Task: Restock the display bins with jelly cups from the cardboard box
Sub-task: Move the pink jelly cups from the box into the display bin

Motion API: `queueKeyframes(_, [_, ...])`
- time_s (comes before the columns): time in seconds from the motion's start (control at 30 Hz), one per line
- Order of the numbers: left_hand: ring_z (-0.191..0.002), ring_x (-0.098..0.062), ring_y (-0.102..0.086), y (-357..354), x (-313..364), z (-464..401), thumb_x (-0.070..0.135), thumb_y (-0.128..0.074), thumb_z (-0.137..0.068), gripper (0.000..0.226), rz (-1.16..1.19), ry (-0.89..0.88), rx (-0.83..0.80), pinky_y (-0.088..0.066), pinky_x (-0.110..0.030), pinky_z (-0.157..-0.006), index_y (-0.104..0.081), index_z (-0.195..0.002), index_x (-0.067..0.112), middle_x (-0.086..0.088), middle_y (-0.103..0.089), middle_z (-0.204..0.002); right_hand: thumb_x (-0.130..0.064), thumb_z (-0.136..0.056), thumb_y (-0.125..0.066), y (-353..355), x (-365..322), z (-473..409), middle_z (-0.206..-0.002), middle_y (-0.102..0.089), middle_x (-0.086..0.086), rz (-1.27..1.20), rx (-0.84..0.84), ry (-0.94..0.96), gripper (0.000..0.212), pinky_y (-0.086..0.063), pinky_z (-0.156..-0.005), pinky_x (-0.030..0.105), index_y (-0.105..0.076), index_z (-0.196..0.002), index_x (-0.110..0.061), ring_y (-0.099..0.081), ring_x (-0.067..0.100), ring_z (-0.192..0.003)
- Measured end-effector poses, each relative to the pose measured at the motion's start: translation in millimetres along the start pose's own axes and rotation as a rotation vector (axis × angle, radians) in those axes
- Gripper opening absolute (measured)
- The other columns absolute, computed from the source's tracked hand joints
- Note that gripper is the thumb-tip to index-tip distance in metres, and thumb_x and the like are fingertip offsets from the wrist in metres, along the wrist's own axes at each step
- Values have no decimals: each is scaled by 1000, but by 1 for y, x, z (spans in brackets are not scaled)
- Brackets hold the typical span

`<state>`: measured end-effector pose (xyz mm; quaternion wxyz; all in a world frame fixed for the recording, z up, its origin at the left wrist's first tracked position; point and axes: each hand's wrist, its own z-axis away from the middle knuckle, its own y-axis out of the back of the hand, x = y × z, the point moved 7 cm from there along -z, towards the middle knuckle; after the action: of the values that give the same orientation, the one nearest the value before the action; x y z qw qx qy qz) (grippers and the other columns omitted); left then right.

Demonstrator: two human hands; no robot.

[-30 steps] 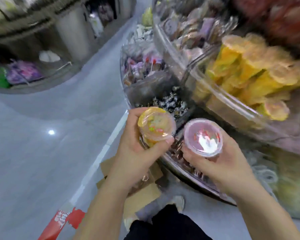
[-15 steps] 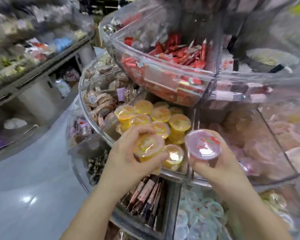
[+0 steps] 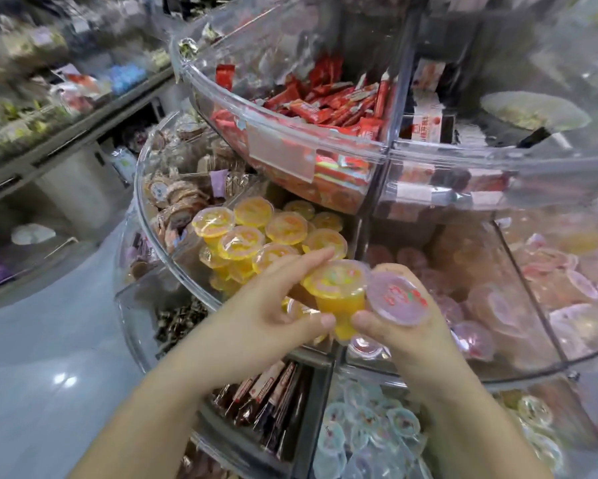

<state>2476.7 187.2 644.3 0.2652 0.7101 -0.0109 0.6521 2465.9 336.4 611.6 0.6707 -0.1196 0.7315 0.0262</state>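
Left hand: your left hand (image 3: 256,316) pinches the yellow jelly cup (image 3: 337,293), fingers (image 3: 311,259) over its lid, thumb under its base.
Right hand: your right hand (image 3: 408,335) grips the pink jelly cup (image 3: 396,297), fingers curled beneath it.
Change: a second ago both cups were low, over the cardboard box; now they sit at the middle tier, so the drop is close.
Yellow bin: the yellow cup bin (image 3: 193,271) lies just beyond your left fingers, heaped with matching cups.
Pink bin: the pink cup bin (image 3: 532,335) lies right of your right fingers; its contents look blurred, probably pink cups.
In the way: the clear divider (image 3: 361,233) rises just past your fingertips; the red snack bin (image 3: 290,133) overhangs above.
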Motion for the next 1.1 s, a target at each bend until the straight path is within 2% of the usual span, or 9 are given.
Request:
queueKeyframes(0.07, [-90,-1,-60,3,7,-2,27,-70,-76,65,43,-32,-86,-55,-28,-74,-43,-132,45,23,-54,-123,-40,-48,-88,3,5,-1,-92,-63,6,-51,-120,-65,56,-51,-70,30,-62,-94,-22,-61,19,-86])
queueKeyframes(0.13, [-89,-6,-62,3,9,-6,21,-74,-74,65,-15,-48,-106,-54,-28,-77,-48,-130,41,23,-58,-117,-36,-51,-87,4,6,-2,-94,-63,7,-32,-163,-78,55,-51,-74,31,-62,-97,-19,-61,20,-88])
queueKeyframes(0.23, [-80,-3,-55,12,10,-11,28,-76,-64,55,-193,-91,132,-45,-15,-69,-56,-114,43,24,-59,-106,-30,-54,-81,8,2,-4,-87,-64,-6,50,-66,-36,41,-50,-71,21,-64,-91,-26,-61,11,-84])
queueKeyframes(0.33, [-92,1,-51,17,14,-12,37,-80,-62,53,-450,-182,311,-38,-10,-77,-56,-109,39,23,-60,-101,-34,-55,-82,6,-4,-5,-85,-65,-14,166,12,2,41,-50,-70,17,-62,-91,-30,-62,2,-83])
queueKeyframes(0.47, [-98,-14,-47,19,11,-18,54,-75,-61,60,-731,-248,387,-35,-28,-85,-64,-108,19,10,-63,-99,-22,-60,-84,11,-3,-11,-88,-66,-16,247,137,24,38,-51,-75,15,-61,-89,-31,-62,-1,-86])
queueKeyframes(0.6, [-98,-13,-39,17,2,-19,60,-59,-64,60,-853,-264,374,-19,-22,-84,-66,-109,21,9,-63,-95,-12,-64,-84,8,5,-14,-88,-66,-15,301,113,13,33,-45,-72,6,-63,-87,-24,-61,-4,-84])
queueKeyframes(0.73, [-103,-17,-37,15,-15,-18,43,-79,-60,58,-924,-252,361,-26,-34,-94,-65,-112,19,3,-62,-102,-23,-57,-83,11,20,-14,-90,-71,-4,207,116,-106,33,-54,-83,32,-65,-85,-27,-66,12,-88])
queueKeyframes(0.83, [-109,-20,-36,12,-24,-20,38,-80,-60,60,-934,-216,322,-33,-43,-94,-64,-115,17,-1,-60,-110,-25,-57,-81,12,22,-15,-94,-72,4,182,122,-135,35,-54,-88,44,-66,-88,-24,-67,20,-93])
queueKeyframes(1.1, [-120,-11,-41,15,-27,-19,31,-75,-62,59,-845,-300,232,-20,-33,-100,-61,-119,28,14,-60,-119,-27,-59,-81,11,24,-16,-95,-72,-2,197,90,-161,34,-56,-80,36,-66,-88,-29,-68,15,-90])
